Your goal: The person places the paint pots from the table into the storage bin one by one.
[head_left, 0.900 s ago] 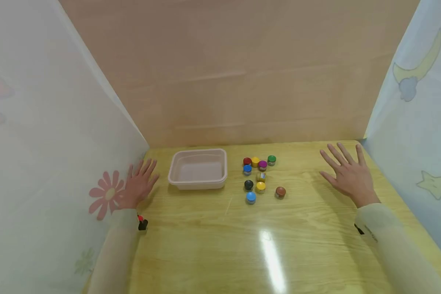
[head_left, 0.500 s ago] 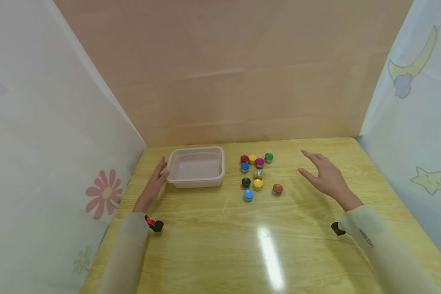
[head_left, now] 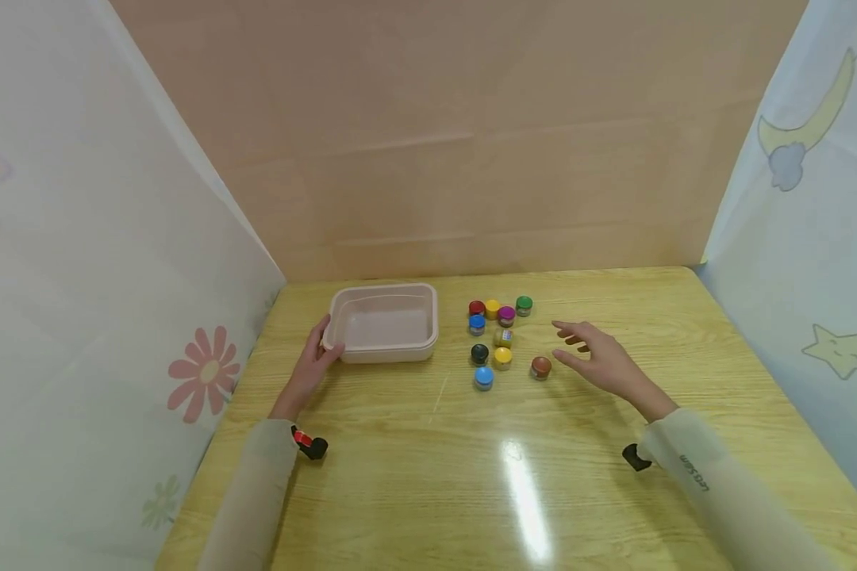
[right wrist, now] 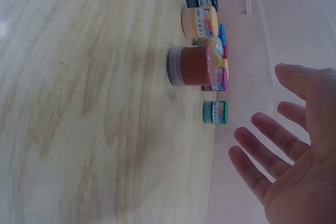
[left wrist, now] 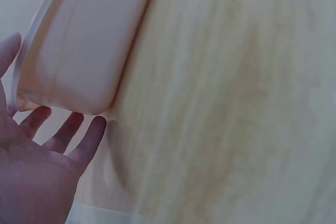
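A pale pink plastic box (head_left: 382,355) stands at the back left of the table. My left hand (head_left: 310,373) grips its near-left corner, thumb at the rim; in the left wrist view the fingertips (left wrist: 94,127) meet the box's end wall. Just right of the brown-lidded paint jar (head_left: 540,368), my right hand (head_left: 603,363) hovers with loosely bent fingers and nothing in them. Several more small paint jars cluster between box and hand, among them a light blue one (head_left: 484,378), a black one (head_left: 479,354), a yellow one (head_left: 503,358) and a green one (head_left: 524,306).
One yellow-labelled jar (head_left: 503,338) lies on its side amid the cluster. The wooden table (head_left: 414,476) ends at a brown paper-like backdrop (head_left: 471,159). Printed sheets hang at the left (head_left: 114,277) and right (head_left: 814,262).
From lying spread at the table's sides, both hands have moved inward. My left hand has come to the box's corner and taken hold; my right hand has travelled left toward the brown-lidded jar.
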{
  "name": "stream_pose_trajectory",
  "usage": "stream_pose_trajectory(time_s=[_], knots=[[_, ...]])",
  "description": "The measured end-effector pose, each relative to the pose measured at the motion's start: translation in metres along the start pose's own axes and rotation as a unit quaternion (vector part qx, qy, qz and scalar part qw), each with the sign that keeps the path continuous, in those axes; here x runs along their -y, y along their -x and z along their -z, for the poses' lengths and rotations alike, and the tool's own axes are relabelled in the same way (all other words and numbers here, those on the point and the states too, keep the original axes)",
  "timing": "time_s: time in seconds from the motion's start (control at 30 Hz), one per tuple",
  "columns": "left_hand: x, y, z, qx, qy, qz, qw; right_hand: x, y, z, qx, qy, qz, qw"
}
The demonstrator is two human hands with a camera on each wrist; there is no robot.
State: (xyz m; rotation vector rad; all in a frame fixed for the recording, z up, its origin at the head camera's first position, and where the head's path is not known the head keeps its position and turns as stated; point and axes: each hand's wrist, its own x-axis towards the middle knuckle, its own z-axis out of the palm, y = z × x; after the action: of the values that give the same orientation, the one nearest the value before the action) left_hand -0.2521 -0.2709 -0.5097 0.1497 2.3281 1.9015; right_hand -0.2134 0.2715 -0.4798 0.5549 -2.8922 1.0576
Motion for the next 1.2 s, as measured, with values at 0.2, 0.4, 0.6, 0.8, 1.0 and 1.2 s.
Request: stream_pose_trajectory(time_s=[0.2,0.4,0.6,0.8,1.0,1.2], knots=[[0.025,-0.007,0.0,-0.017,-0.01,-0.01,0.9998,0.0,-0.002,-0.013,0.028,-0.013,-0.006,0.9995],[0.032,-0.004,-0.002,-0.025,-0.017,-0.017,0.9994,0.0,-0.003,-0.023,0.043,-0.014,-0.007,0.999],[0.026,0.0,-0.006,-0.033,0.014,-0.01,0.9993,0.002,-0.003,-0.027,0.052,-0.005,0.004,0.9986],[0.014,0.007,-0.012,-0.037,0.029,-0.007,0.9989,0.002,-0.005,-0.029,0.055,0.007,0.016,0.9983],[0.015,0.008,-0.015,-0.045,0.029,-0.023,0.9983,-0.001,-0.008,-0.032,0.068,0.02,0.024,0.9972],[0.018,0.008,-0.017,-0.049,0.026,-0.038,0.9977,-0.004,-0.01,-0.033,0.081,0.036,0.021,0.9959]])
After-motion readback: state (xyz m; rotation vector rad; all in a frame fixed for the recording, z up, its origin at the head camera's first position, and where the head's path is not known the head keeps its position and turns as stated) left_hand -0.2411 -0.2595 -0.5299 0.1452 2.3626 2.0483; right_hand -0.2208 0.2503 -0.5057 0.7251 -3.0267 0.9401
